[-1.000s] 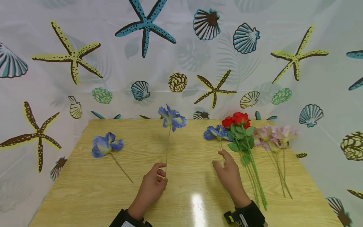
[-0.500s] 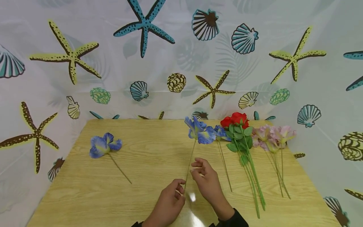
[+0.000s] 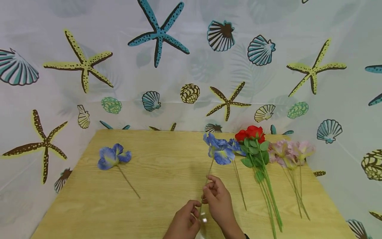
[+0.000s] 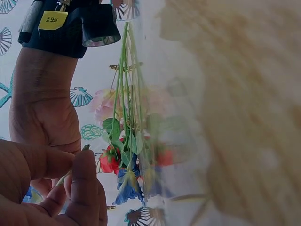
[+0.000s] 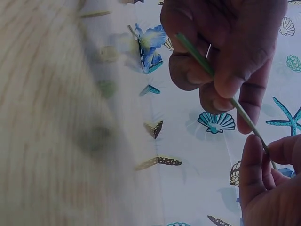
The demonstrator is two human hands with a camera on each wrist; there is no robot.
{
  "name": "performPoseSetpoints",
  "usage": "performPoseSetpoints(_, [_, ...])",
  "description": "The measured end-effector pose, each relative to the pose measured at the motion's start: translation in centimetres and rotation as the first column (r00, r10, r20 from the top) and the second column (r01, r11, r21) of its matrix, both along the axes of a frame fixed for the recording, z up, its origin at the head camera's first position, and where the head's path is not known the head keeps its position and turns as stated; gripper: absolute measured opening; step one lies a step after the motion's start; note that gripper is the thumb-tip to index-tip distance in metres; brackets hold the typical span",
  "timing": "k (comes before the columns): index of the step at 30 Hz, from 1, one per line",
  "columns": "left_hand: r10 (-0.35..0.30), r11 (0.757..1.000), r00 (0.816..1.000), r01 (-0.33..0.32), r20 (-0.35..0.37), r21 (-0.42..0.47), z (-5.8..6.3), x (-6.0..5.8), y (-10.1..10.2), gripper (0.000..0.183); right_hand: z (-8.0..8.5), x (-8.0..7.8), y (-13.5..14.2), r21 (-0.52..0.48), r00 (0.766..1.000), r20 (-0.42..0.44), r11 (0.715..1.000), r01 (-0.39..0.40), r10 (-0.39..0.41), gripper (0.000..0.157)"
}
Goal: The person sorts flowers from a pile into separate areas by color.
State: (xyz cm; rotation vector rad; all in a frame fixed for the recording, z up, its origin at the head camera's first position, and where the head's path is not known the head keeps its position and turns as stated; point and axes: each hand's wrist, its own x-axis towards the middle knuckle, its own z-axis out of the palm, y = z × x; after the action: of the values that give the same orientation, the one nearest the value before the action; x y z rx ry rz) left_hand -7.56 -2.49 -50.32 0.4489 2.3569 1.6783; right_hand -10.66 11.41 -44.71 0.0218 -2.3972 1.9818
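Observation:
In the head view a blue artificial iris (image 3: 221,151) stands tilted above the table, its bloom overlapping another blue iris (image 3: 236,147) lying behind it. My left hand (image 3: 185,219) pinches the thin stem low down, and my right hand (image 3: 219,203) pinches it just above. From the right wrist, the green stem (image 5: 197,55) runs through the fingers of both hands, with its cut end sticking out past the left hand (image 5: 235,52). The left wrist view shows the stem's tip (image 4: 86,147) between left thumb and fingers; the bloom is mostly hidden there.
A third blue iris (image 3: 111,157) lies at the table's left. Red roses (image 3: 253,133) with long green stems lie right of the hands, and pink flowers (image 3: 293,151) lie farther right. Behind the wooden table (image 3: 89,212) hangs a cloth (image 3: 173,76) printed with starfish and shells.
The held iris has moved right with my left hand. My right hand has left the iris near the roses, come leftward and taken hold of the held stem.

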Motion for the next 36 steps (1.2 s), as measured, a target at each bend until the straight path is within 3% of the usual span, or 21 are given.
performPoseSetpoints(8, [0.001,0.999,1.0,0.0,0.025,-0.04,-0.1,0.3,0.4,0.042,-3.7,-0.7,0.7,-0.01,0.999,0.036,0.999,0.033,-0.033,0.034])
performPoseSetpoints(15, [0.012,0.999,1.0,-0.012,0.01,-0.048,-0.2,0.3,0.7,0.043,-1.8,-0.2,0.7,-0.004,0.999,0.027,1.0,0.019,-0.019,0.032])
performPoseSetpoints(19, [0.014,0.998,1.0,-0.015,-0.014,-0.057,-0.3,0.1,0.4,0.046,-0.3,-0.1,1.0,0.068,0.999,0.012,0.997,0.029,-0.03,0.032])
performPoseSetpoints(24, [0.056,0.992,0.998,-0.06,-0.041,-0.11,-0.3,-0.2,-0.8,0.053,-1.6,-1.9,3.4,0.169,0.998,-0.012,0.984,0.057,-0.056,0.032])
performPoseSetpoints(27, [0.089,0.986,0.995,-0.094,-0.04,-0.136,-0.1,-0.5,-1.8,0.055,-3.0,-3.2,5.5,0.235,0.997,-0.026,0.969,0.074,-0.07,0.033])
performPoseSetpoints(31, [0.138,0.972,0.989,-0.146,-0.053,-0.184,0.1,-1.1,-3.6,0.053,-3.6,-4.6,8.0,0.338,0.994,-0.07,0.936,0.099,-0.079,0.034])
performPoseSetpoints(36, [0.235,0.928,0.965,-0.258,-0.115,-0.269,0.1,-2.2,-5.9,0.049,-3.3,-6.3,10.4,0.458,0.994,-0.078,0.882,0.109,-0.082,0.035])
